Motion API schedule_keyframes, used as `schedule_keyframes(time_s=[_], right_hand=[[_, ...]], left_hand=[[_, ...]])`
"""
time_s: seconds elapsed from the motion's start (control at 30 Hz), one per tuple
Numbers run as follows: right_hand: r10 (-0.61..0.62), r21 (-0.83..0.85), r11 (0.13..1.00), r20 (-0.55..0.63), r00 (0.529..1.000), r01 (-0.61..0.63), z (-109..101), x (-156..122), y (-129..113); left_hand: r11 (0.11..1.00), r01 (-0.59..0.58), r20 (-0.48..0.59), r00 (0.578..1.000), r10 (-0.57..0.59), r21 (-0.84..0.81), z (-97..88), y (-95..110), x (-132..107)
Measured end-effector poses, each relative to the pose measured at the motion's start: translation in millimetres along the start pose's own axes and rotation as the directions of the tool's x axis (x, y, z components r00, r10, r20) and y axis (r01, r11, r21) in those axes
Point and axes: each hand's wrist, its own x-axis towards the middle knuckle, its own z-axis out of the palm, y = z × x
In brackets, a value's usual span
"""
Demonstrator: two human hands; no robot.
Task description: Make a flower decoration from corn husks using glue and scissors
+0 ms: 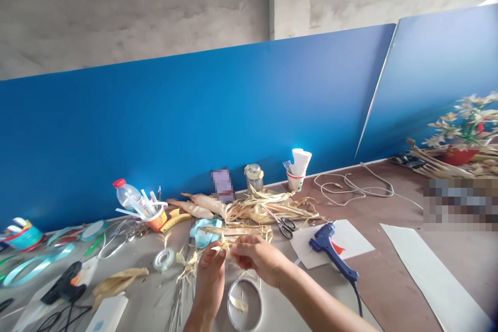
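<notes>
My left hand pinches a small pale piece of corn husk between thumb and fingertips, above the near part of the table. Close on its right, my right hand has its fingers bent together at the husk piece; what they grip, if anything, is hidden. Beyond both hands lies a heap of dried corn husks, with black-handled scissors at its right end. A light blue ribbon sits just behind my left hand. Below my right hand is a round wire ring.
A blue glue gun rests on white paper at right; a black glue gun lies at left. Nearby are a tape roll, a cup of white sticks and a white cable. A blue partition closes the back.
</notes>
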Motion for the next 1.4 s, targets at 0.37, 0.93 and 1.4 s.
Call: schedule_keyframes(time_s=[0.37, 0.93, 1.4], right_hand=[[-0.185, -0.496, 0.862, -0.115, 0.976, 0.105, -10, -2, -12], [-0.18, -0.438, 0.892, -0.125, 0.976, 0.108, -16, 6, -3], [-0.352, -0.179, 0.928, -0.139, 0.926, 0.326, 9, 17, 37]], left_hand=[[0.897, 0.213, 0.117, 0.976, -0.181, -0.387, -13.5, -17, 11], [0.851, 0.248, 0.137, 0.968, -0.208, -0.462, -12.0, -16, 8], [0.92, 0.235, 0.191, 0.965, -0.182, -0.313, -3.5, -17, 1]])
